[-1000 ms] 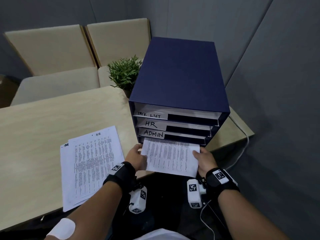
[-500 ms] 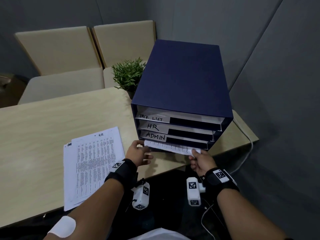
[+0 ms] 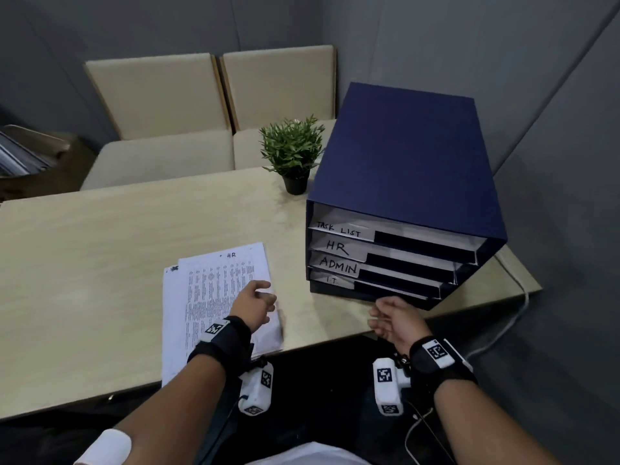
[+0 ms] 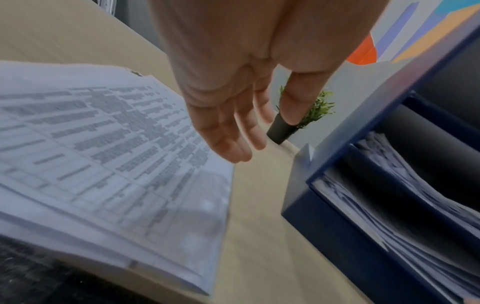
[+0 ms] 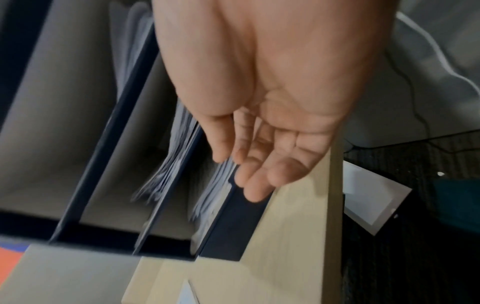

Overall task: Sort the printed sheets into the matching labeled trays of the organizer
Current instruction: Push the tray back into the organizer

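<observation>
**A:** Which step is in hand?

**B:** No sheet is held by either hand, so a fresh pick is judged to be starting. The left hand (image 3: 254, 305) is poised over the near right part of the stack of printed sheets (image 3: 214, 297), fingers loosely spread; whether the paper is touched cannot be told. The right hand (image 3: 396, 318) is held just in front of the organizer (image 3: 402, 156), at its 6 o'clock, relaxed and empty.

**A:** Where are the task's things?

**B:** The stack is laid on the table (image 3: 100, 246), at about 9 o'clock of the organizer and apart from it. "HR" is handwritten at the head of the top sheet. Four trays are seen, labelled from the top TASK LIST, HR tray (image 3: 337, 247), ADMIN and I.T. Paper is already seen in the lower trays in both wrist views.

**A:** What is called for next?

**B:** The top sheet alone is probably to be lifted, likely at its near right corner, and fed flat into the second tray from the top. The slot is shallow, so a level entry is needed or the leading edge may be buckled.

**A:** Anything in the way?

**B:** A potted plant (image 3: 292, 152) is stood at the organizer's 10 o'clock, off the likely path. Two chairs (image 3: 214, 105) are placed beyond the table, and a white cable (image 3: 513, 317) is hung over the edge at 4 o'clock. The sheets beneath could be dragged along.
</observation>
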Tool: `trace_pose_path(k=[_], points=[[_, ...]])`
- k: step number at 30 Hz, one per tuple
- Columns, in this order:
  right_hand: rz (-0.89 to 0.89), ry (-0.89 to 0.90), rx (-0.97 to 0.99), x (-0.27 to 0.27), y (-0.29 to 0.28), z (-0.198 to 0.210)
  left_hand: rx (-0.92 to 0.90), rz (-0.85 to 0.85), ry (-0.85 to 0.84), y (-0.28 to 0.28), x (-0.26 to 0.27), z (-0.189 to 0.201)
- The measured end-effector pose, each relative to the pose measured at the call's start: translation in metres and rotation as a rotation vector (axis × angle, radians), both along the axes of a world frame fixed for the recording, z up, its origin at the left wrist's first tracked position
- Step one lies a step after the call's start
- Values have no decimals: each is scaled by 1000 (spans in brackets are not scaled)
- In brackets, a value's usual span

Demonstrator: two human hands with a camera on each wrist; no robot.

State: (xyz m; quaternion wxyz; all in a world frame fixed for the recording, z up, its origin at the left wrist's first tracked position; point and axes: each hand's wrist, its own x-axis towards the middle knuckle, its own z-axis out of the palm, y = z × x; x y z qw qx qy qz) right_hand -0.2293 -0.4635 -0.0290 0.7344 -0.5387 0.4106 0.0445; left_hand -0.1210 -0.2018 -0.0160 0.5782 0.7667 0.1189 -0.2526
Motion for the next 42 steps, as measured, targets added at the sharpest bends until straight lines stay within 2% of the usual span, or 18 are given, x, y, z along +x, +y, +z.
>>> trace_pose_path(k=[5, 13, 14, 18, 20, 25, 29, 32, 35, 38, 42], points=[[223, 18, -40, 24, 52, 4, 134, -35, -79, 54, 14, -3], [393, 84, -220, 67, 143, -8, 334, -50, -117, 145, 30, -9], [404, 99, -270, 72, 154, -13, 352, -55, -107, 154, 30, -10], [618, 250, -666, 80, 183, -29, 405, -132, -66, 179, 29, -22], [645, 306, -747, 78, 197, -32, 417, -203, -19, 186, 26, -27], [640, 382, -825, 77, 224, -42, 429, -356, 28, 192, 20, -36], [551, 342, -712, 76, 237, -39, 410, -399, 35, 196, 18, -36], [512, 289, -755, 73, 240, -40, 403, -417, 29, 201, 18, -36], [464, 230, -761, 67, 235, -38, 381, -415, 33, 203, 19, -35], [365, 138, -688, 58, 224, -27, 352, -397, 32, 206, 20, -35], [253, 53, -542, 41, 206, -21, 272, -282, 20, 208, 26, -31]])
